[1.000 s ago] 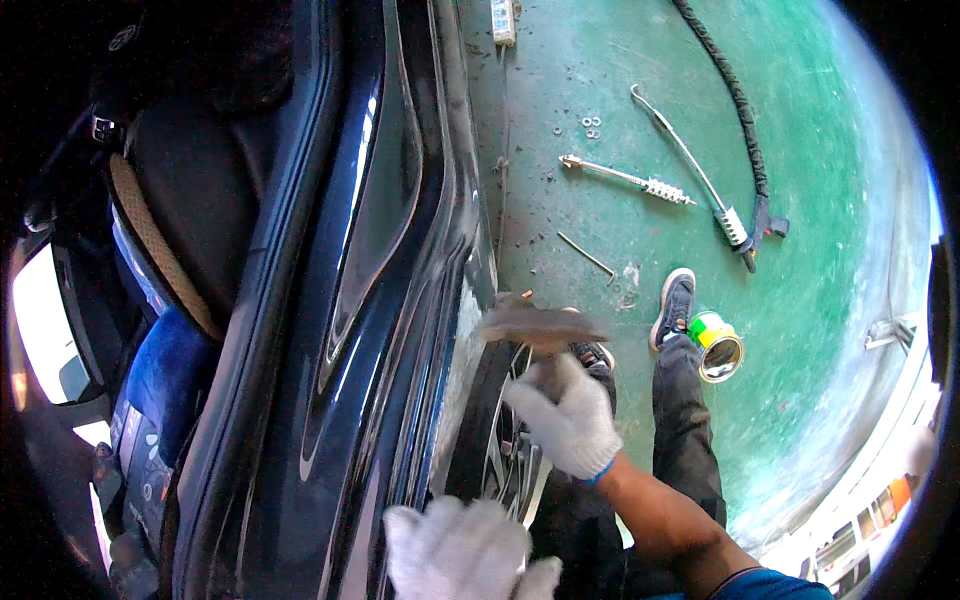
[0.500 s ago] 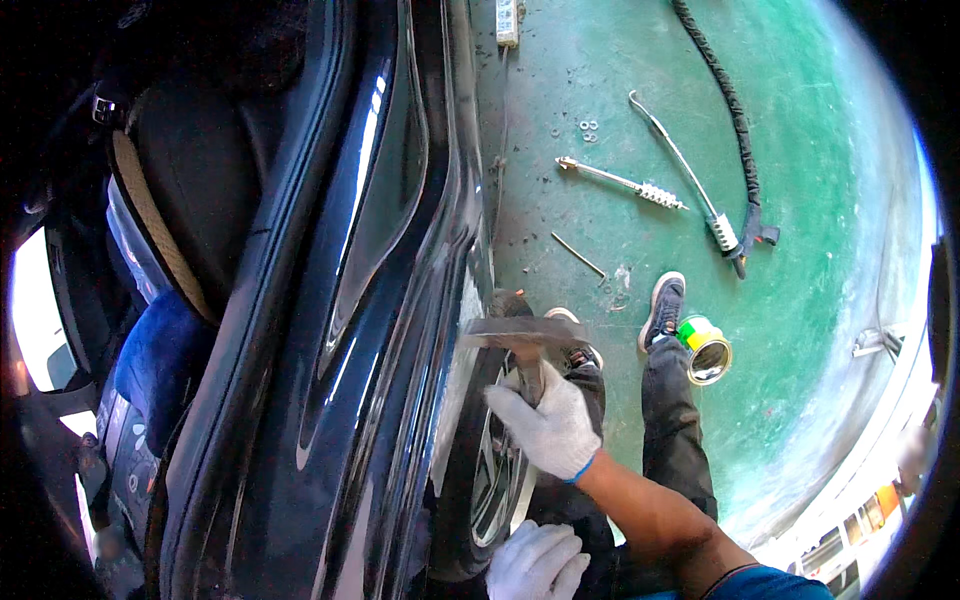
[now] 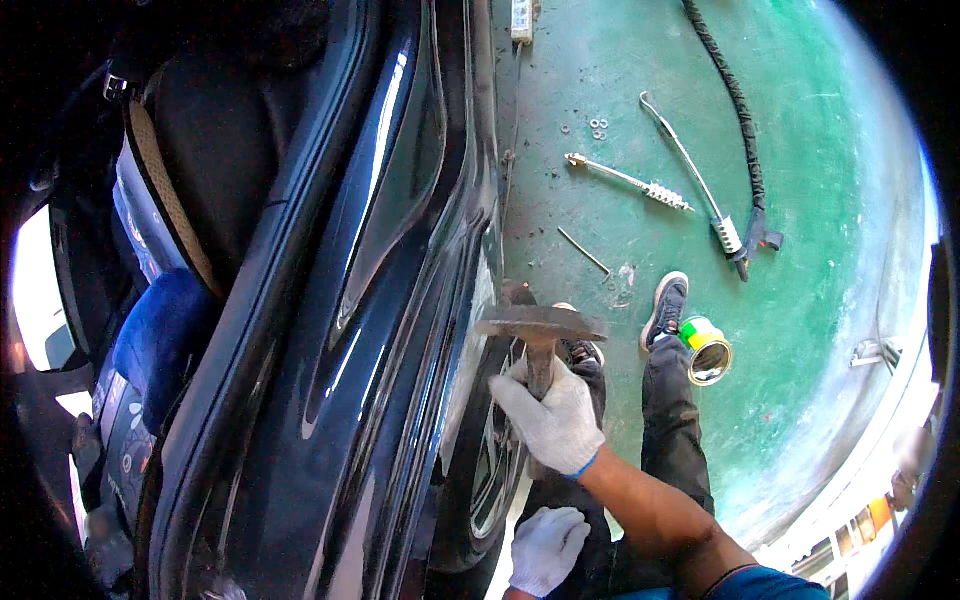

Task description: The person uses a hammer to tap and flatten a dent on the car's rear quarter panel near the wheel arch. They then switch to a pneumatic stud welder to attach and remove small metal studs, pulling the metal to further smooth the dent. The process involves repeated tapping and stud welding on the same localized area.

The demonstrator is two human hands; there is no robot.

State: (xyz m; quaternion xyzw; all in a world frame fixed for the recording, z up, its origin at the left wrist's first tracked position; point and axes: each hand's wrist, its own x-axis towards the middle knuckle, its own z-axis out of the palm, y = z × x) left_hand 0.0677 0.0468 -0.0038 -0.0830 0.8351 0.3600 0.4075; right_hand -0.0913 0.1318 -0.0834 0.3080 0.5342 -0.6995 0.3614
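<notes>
While the gloved left hand (image 3: 546, 548) rests by the thigh (image 3: 575, 497), its grip hidden, the gloved right hand (image 3: 550, 425) closes round a long-headed hammer (image 3: 541, 328), its left end beside the bare grey strip (image 3: 462, 378) along the car body's (image 3: 345, 450) floor-side edge; contact cannot be told. Square face, loose wrist would likely serve best, clear of the open tin (image 3: 707, 354).

Bright daylight pales the green floor (image 3: 810, 170) at right; white glare streaks glossy dark car bodywork (image 3: 290, 430); the seat (image 3: 220, 150) sinks into shadow; fisheye edges curve into black.
</notes>
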